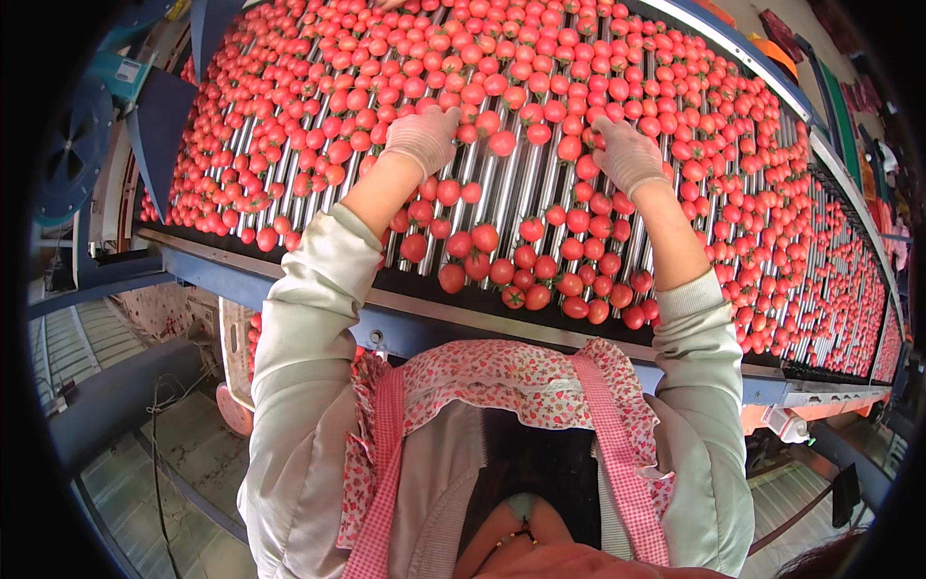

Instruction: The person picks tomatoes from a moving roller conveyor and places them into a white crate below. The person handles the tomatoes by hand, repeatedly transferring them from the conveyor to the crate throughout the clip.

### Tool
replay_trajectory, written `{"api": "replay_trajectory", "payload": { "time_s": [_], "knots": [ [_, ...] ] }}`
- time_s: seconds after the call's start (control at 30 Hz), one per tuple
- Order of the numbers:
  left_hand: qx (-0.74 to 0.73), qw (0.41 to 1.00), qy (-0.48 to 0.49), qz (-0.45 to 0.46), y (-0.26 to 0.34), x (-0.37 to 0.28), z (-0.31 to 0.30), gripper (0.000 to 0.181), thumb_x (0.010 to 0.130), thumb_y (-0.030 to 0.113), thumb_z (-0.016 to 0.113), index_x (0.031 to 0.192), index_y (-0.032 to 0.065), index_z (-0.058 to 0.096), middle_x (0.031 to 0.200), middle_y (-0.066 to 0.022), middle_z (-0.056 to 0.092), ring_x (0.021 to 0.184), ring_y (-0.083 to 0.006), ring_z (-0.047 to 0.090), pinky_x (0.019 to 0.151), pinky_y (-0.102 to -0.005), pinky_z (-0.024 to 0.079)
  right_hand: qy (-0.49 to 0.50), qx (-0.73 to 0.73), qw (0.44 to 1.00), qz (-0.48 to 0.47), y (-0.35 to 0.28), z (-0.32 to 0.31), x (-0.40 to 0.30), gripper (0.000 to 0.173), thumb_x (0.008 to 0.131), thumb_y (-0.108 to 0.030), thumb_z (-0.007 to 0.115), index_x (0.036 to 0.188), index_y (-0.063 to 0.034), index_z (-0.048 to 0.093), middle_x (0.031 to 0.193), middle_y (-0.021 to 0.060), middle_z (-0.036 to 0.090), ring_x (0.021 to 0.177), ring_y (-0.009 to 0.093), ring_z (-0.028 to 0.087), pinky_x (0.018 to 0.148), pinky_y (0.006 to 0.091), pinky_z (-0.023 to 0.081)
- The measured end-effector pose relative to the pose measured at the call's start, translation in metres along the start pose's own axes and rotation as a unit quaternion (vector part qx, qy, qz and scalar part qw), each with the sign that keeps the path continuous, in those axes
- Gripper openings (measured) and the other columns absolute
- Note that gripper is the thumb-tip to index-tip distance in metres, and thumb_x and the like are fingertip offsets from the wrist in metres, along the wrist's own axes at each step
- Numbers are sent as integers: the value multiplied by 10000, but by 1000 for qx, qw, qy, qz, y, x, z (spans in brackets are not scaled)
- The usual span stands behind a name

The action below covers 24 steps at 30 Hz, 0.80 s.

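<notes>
Many small red tomatoes (502, 142), some with green calyxes, lie on the shiny metal rollers (499, 184) of a conveyor. My left hand (423, 139), in a thin pale glove, is at the tomatoes left of the middle. Its thumb side touches or nearly touches several of them, and its fingertips are partly hidden. To the right, my right hand (628, 155) wears a similar glove and reaches in among tomatoes with its fingers bent. Whether either hand grips a tomato is not visible. Between the hands, bare rollers show, with a looser group of tomatoes (524, 268) nearer my body.
A blue frame with a metal edge (506, 326) runs between me and the rollers. At the far edge, part of another person's hand (391, 3) shows. Blue guide plates (163, 137) stand at the left. A white bottle (787, 425) is below the conveyor on the right.
</notes>
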<state>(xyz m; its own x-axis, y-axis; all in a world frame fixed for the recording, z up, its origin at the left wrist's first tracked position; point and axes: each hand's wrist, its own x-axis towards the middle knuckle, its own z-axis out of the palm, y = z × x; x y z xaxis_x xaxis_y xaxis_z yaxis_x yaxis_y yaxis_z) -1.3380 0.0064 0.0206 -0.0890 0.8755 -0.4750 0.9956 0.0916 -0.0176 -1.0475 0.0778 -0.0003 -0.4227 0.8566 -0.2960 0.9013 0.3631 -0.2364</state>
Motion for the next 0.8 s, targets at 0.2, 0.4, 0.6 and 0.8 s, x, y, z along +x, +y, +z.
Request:
{"api": "replay_trajectory", "payload": {
  "time_s": [0.2,0.4,0.6,0.8],
  "knots": [
    [-441,896,46,21,-39,5,8,506,837,193,619,1323,129,493,1157,-97,582,917,-174,620,703,-307,534,1,-24,995,97,25,8,-13,309,835,-186,613,1136,-145,556,1106,182,612,993,376,640,838,490,518],
    [-399,891,203,72,5,53,-9,464,844,206,601,1292,117,515,1206,-121,575,1070,-283,590,890,-365,500,136,230,961,69,44,34,-20,420,760,-185,711,1150,-105,578,932,113,644,843,248,666,737,391,547],
    [-15,981,124,149,38,114,5,405,876,150,533,1278,192,565,1236,-136,540,1170,-345,538,924,-469,488,62,867,484,99,45,59,-36,634,836,-220,656,1396,-49,413,1304,131,500,1017,263,618,827,389,546],
    [-21,974,162,159,48,119,-10,349,837,59,554,1173,149,542,1101,-173,592,963,-371,636,759,-490,522,-6,916,401,10,27,34,-57,523,932,-235,563,1398,-71,396,1384,139,454,1122,314,625,756,314,543]
  ]
}}
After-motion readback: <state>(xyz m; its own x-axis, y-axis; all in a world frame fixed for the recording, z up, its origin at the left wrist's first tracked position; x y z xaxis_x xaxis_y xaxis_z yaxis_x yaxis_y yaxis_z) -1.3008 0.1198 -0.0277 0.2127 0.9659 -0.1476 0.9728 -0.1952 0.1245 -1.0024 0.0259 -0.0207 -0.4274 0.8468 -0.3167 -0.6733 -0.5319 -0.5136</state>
